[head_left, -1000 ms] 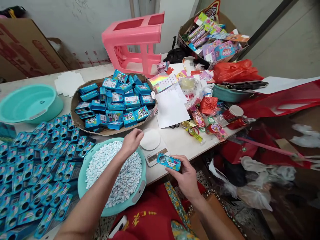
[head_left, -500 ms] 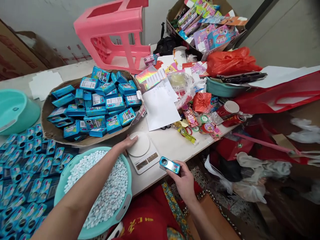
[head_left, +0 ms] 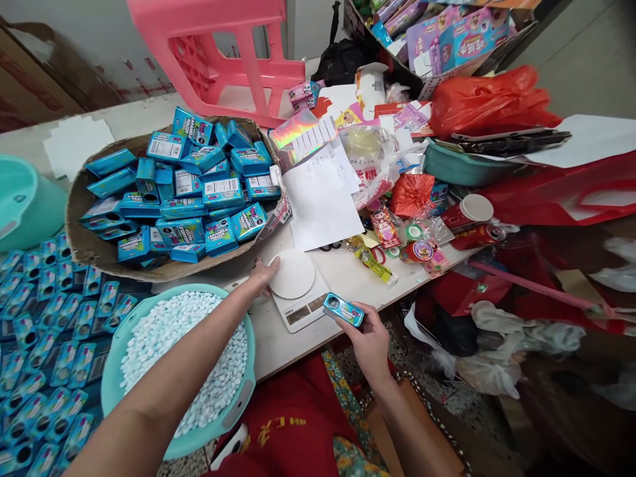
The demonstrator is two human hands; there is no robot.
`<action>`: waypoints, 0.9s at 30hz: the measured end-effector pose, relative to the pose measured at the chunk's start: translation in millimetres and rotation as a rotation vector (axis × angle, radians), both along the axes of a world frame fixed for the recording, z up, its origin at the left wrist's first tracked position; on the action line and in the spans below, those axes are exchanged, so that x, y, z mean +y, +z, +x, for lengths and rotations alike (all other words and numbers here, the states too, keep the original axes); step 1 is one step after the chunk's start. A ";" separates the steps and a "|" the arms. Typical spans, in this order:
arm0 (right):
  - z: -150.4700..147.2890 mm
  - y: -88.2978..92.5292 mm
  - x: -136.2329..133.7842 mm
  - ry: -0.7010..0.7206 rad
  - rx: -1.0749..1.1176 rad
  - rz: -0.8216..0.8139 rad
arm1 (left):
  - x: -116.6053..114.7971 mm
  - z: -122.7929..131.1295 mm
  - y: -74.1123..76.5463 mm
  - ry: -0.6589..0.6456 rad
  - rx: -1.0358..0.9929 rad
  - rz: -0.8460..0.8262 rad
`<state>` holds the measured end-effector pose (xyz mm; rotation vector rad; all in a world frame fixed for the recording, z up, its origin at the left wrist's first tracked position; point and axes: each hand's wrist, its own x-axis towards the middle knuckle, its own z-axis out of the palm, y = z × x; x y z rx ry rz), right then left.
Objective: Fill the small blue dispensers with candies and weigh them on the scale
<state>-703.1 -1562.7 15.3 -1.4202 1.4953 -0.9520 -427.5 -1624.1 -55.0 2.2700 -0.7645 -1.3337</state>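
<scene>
My left hand (head_left: 262, 274) rests at the left rim of the white round platform of a small kitchen scale (head_left: 297, 290), fingers curled against it. My right hand (head_left: 366, 338) holds a small blue tin (head_left: 343, 309) just right of the scale, over the table's front edge. Under my left forearm stands a teal basin (head_left: 237, 403) filled with small white tablets (head_left: 169, 331). Behind the scale, a brown cardboard tray (head_left: 89, 248) is heaped with blue boxes (head_left: 199, 182).
Rows of several flat blue tins (head_left: 44, 331) cover the left of the table. A second teal basin (head_left: 22, 212) stands at the far left. A pink stool (head_left: 233, 56), white paper (head_left: 320, 202), red bags (head_left: 489, 103) and candy clutter crowd the back and right.
My left hand went from above the tablets to the scale's platform and stays there. The right hand keeps the tin, shifted slightly. The camera view moved left and down.
</scene>
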 end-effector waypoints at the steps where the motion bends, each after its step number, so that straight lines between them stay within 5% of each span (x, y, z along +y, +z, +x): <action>1: -0.4 0.6 0.9 -0.005 0.000 -0.005 | -1.5 -4.0 4.8 0.005 0.007 0.082; 3: -1.2 5.2 4.2 -0.007 -0.003 -0.022 | 3.2 -7.4 21.2 -0.015 -0.040 0.090; 5: -1.6 15.2 9.6 0.007 -0.025 -0.033 | 22.5 -2.3 44.6 -0.111 -0.147 -0.093; 8: 1.8 37.0 21.4 0.022 -0.102 -0.046 | 79.3 21.9 77.8 -0.194 -0.305 -0.422; 10: 9.3 51.5 31.1 0.047 -0.134 -0.076 | 127.2 42.9 88.1 -0.131 -0.526 -0.532; 13: 30.6 66.6 47.6 0.146 -0.128 -0.106 | 190.3 65.4 83.1 -0.086 -0.855 -0.485; 16: 61.4 72.9 68.3 0.278 -0.139 -0.103 | 223.3 68.7 69.8 -0.178 -0.932 -0.294; 22: 118.2 70.9 118.4 0.500 -0.104 -0.080 | 234.3 56.5 62.3 -0.318 -1.001 -0.195; 27: 138.5 64.7 140.2 0.577 -0.064 -0.054 | 241.1 63.5 47.6 -0.059 -0.859 -0.380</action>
